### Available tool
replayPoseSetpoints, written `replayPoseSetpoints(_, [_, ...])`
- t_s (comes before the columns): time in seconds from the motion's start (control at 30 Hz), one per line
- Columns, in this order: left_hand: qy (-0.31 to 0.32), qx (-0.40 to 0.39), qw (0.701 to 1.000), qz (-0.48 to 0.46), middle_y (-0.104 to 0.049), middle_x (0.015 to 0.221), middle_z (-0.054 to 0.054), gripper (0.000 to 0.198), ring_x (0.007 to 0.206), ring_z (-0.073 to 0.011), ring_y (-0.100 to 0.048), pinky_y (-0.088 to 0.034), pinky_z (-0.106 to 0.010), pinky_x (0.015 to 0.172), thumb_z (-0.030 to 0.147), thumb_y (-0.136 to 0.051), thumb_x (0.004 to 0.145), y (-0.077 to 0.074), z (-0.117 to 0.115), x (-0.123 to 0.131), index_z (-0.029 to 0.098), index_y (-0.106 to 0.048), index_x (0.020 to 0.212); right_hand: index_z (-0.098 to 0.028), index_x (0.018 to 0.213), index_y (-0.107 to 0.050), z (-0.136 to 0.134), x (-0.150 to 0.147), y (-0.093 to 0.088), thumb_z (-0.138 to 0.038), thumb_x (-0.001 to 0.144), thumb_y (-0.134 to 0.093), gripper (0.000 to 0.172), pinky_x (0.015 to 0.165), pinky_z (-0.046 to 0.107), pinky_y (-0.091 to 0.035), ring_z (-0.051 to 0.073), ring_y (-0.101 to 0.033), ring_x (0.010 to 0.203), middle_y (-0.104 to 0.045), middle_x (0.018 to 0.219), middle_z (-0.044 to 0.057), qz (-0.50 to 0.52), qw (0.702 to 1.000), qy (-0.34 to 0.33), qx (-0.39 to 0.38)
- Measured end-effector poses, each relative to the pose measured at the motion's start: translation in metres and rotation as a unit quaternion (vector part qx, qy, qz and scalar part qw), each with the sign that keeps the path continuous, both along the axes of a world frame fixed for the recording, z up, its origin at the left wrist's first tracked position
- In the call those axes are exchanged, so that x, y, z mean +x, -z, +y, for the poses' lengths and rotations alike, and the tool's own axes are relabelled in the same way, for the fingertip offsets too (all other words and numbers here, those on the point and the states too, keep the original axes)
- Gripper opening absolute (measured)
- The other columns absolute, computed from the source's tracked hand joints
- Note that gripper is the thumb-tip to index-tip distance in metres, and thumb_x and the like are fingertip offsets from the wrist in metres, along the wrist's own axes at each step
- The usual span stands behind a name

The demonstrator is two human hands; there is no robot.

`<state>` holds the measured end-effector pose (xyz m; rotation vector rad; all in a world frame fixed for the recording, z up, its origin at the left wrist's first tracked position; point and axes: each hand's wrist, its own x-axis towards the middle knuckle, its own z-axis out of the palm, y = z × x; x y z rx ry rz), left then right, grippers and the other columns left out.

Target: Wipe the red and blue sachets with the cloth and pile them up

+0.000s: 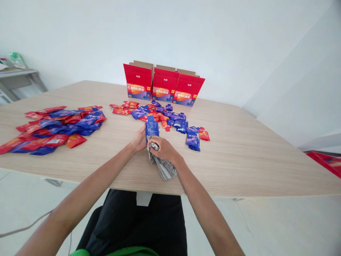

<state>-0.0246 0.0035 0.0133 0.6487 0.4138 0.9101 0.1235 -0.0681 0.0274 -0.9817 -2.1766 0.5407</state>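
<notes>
My left hand [139,139] grips a blue sachet [151,127] by its left side, holding it upright over the wooden table [239,156]. My right hand [163,148] is closed on a grey striped cloth [163,168], pressed against the lower part of the sachet. The cloth hangs down toward the table's near edge. Just beyond the hands lies a scattered pile of blue and red sachets [170,119].
Three red open boxes [163,86] stand in a row at the far side of the table. A larger spread of red and blue sachets [54,128] covers the left part. A grey shelf [18,80] stands far left; a red tray [326,161] sits at the right.
</notes>
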Motion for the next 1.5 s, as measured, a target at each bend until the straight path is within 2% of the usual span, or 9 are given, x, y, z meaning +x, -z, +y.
replayPoseSetpoints(0.2, [0.016,0.019,0.999,0.026,-0.074,0.110,-0.013,0.056,0.103,-0.0245,-0.069,-0.051,-0.038,0.097,0.047,-0.029,0.102,-0.003,-0.004,0.001,0.009,-0.064,0.126,-0.021,0.092,-0.067,0.000,-0.001,0.000,-0.011,0.079,-0.057,0.020,0.082,0.025,-0.044,0.016,-0.060,0.086,-0.063,0.094,0.000,-0.006,1.000,0.026,0.005])
replayPoseSetpoints(0.5, [0.073,0.042,0.989,0.120,-0.076,0.097,-0.010,0.044,0.089,-0.0207,-0.071,-0.055,-0.029,0.080,0.043,-0.041,0.100,0.012,-0.014,0.011,0.011,-0.068,0.115,-0.022,0.095,-0.060,0.000,0.000,-0.006,-0.018,0.087,-0.050,0.013,0.093,0.032,-0.045,0.020,-0.057,0.100,-0.059,0.101,0.005,0.119,0.969,0.191,0.103])
replayPoseSetpoints(0.57, [0.073,0.037,0.990,0.112,-0.076,0.097,-0.010,0.045,0.088,-0.0213,-0.071,-0.055,-0.030,0.080,0.045,-0.041,0.100,0.011,-0.014,0.011,0.011,-0.068,0.115,-0.021,0.094,-0.060,0.000,0.000,-0.004,-0.016,0.086,-0.051,0.014,0.091,0.031,-0.045,0.020,-0.057,0.098,-0.060,0.100,0.005,0.108,0.974,0.172,0.095])
replayPoseSetpoints(0.67, [0.055,0.035,0.994,0.082,-0.076,0.101,-0.012,0.050,0.091,-0.0232,-0.071,-0.055,-0.034,0.086,0.048,-0.040,0.100,0.007,-0.010,0.008,0.010,-0.067,0.120,-0.021,0.092,-0.063,0.000,-0.001,0.000,-0.012,0.082,-0.054,0.016,0.085,0.028,-0.045,0.018,-0.059,0.091,-0.062,0.096,0.003,0.042,0.996,0.069,0.045])
replayPoseSetpoints(0.8, [0.012,0.032,0.998,0.050,-0.074,0.107,-0.015,0.056,0.092,-0.0244,-0.071,-0.055,-0.038,0.089,0.049,-0.036,0.100,0.002,-0.004,0.002,0.009,-0.064,0.127,-0.019,0.089,-0.065,0.000,-0.004,0.006,-0.008,0.077,-0.058,0.018,0.079,0.025,-0.044,0.015,-0.060,0.083,-0.064,0.092,0.001,-0.022,0.999,-0.043,-0.006])
replayPoseSetpoints(1.13, [-0.012,0.018,1.000,0.009,-0.069,0.124,-0.016,0.057,0.108,-0.0261,-0.068,-0.052,-0.043,0.098,0.045,-0.029,0.102,-0.001,-0.001,0.001,0.010,-0.055,0.138,-0.018,0.088,-0.067,0.002,0.001,0.005,-0.006,0.074,-0.058,0.020,0.079,0.024,-0.043,0.015,-0.059,0.080,-0.064,0.089,0.001,-0.003,0.999,-0.043,-0.007])
replayPoseSetpoints(1.3, [-0.054,0.020,0.998,0.004,-0.067,0.129,-0.015,0.058,0.113,-0.0248,-0.065,-0.050,-0.043,0.101,0.047,-0.025,0.102,-0.003,0.001,-0.001,0.012,-0.053,0.139,-0.019,0.090,-0.067,0.002,0.002,0.005,-0.007,0.075,-0.057,0.022,0.080,0.025,-0.043,0.015,-0.060,0.083,-0.064,0.090,0.001,-0.001,0.999,-0.037,-0.016])
replayPoseSetpoints(1.4, [-0.096,0.018,0.994,0.037,-0.069,0.123,-0.015,0.061,0.106,-0.0232,-0.068,-0.054,-0.040,0.095,0.050,-0.022,0.102,-0.006,0.006,-0.006,0.012,-0.057,0.134,-0.019,0.090,-0.067,0.001,0.003,0.005,-0.007,0.076,-0.057,0.021,0.081,0.025,-0.044,0.016,-0.060,0.084,-0.064,0.091,0.001,-0.010,0.999,-0.035,-0.022])
replayPoseSetpoints(1.5, [-0.157,0.034,0.977,0.138,-0.073,0.111,-0.015,0.061,0.093,-0.0216,-0.070,-0.056,-0.036,0.085,0.053,-0.023,0.101,-0.010,0.020,-0.024,0.012,-0.062,0.124,-0.018,0.090,-0.067,0.001,0.004,0.004,-0.007,0.076,-0.058,0.021,0.082,0.026,-0.044,0.016,-0.060,0.085,-0.065,0.092,0.002,-0.020,0.999,-0.029,-0.027])
